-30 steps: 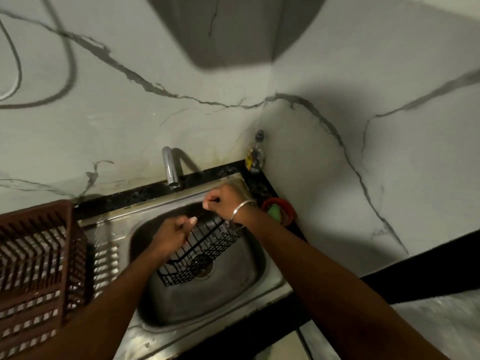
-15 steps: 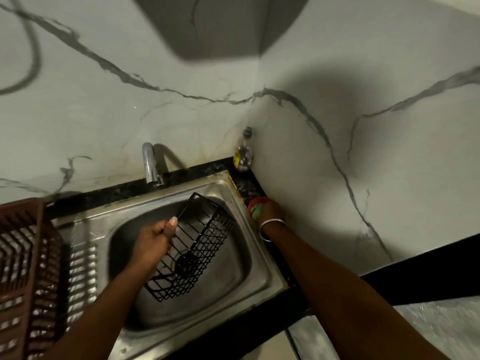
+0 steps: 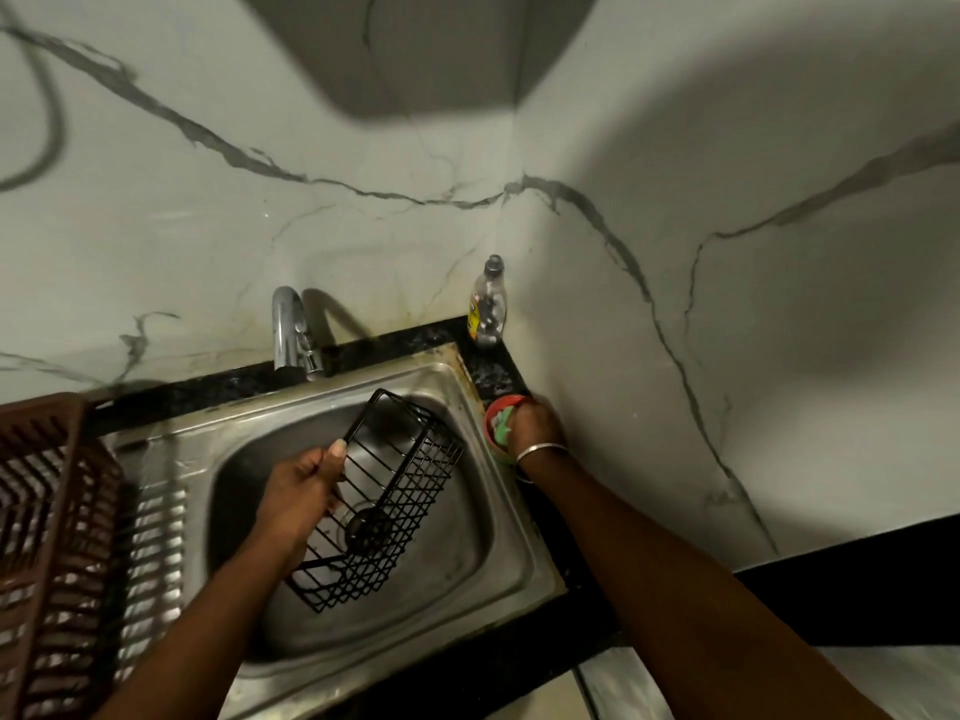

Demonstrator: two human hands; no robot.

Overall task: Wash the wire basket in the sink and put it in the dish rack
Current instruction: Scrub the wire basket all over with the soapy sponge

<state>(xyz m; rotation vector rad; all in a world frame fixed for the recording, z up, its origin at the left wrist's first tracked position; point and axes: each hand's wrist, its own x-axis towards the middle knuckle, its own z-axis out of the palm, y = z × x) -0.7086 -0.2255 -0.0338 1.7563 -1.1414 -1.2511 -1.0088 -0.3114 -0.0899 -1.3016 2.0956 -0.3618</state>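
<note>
The right hand point(image 3: 535, 426) has gone from the wire basket point(image 3: 400, 485) to the red dish point(image 3: 492, 407) at the sink's point(image 3: 522, 532) 2 o'clock. Its fingers are on the green scrub pad point(image 3: 503, 423), grip unclear. The left hand point(image 3: 304, 483) alone clutches the rim, so scrubbing likely comes next.

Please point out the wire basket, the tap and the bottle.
wire basket point(image 3: 410, 485): head view, on its mesh wall.
tap point(image 3: 285, 324): head view, on its curved spout.
bottle point(image 3: 487, 309): head view, on its clear body.
</note>
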